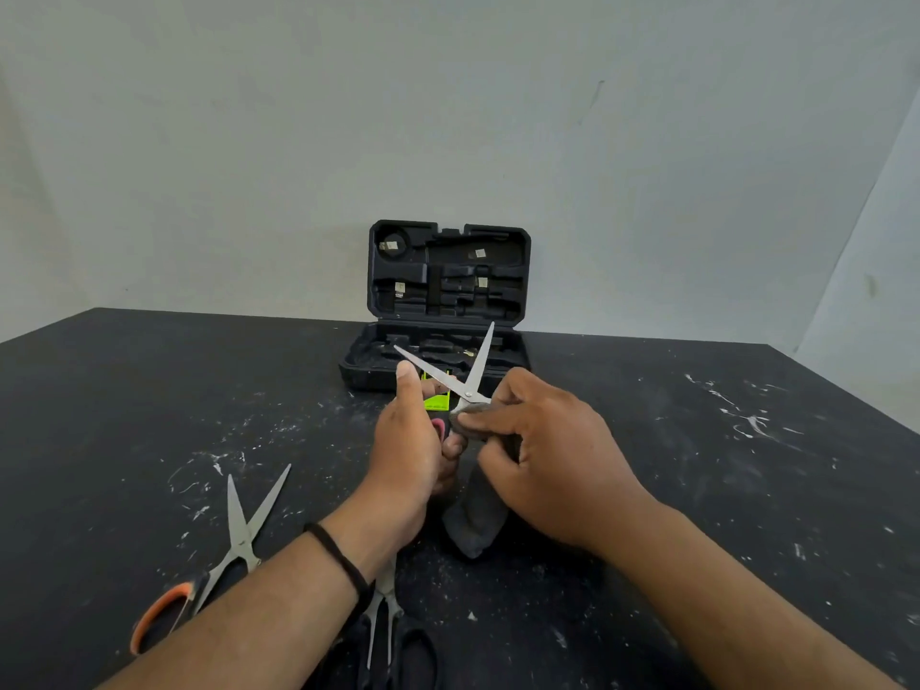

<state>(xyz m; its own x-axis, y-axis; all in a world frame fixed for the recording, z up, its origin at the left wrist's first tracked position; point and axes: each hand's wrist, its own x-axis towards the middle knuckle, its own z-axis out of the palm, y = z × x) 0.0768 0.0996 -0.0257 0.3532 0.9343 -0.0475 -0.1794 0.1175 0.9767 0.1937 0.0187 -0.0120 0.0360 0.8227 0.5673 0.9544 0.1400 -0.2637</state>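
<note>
My left hand (410, 440) grips the pink-and-black handles of a pair of scissors (460, 378), held up over the table with both steel blades spread wide and pointing away. My right hand (542, 450) pinches a dark grey cloth (475, 520) against the blade near the pivot screw. The rest of the cloth hangs down to the table between my wrists. The scissors' handles are mostly hidden inside my left palm.
An open black tool case (448, 271) stands at the table's far edge, lid upright. Orange-handled scissors (234, 545) lie open at front left. Black-handled scissors (383, 625) lie under my left wrist. The black table (697, 465) is flecked with white marks.
</note>
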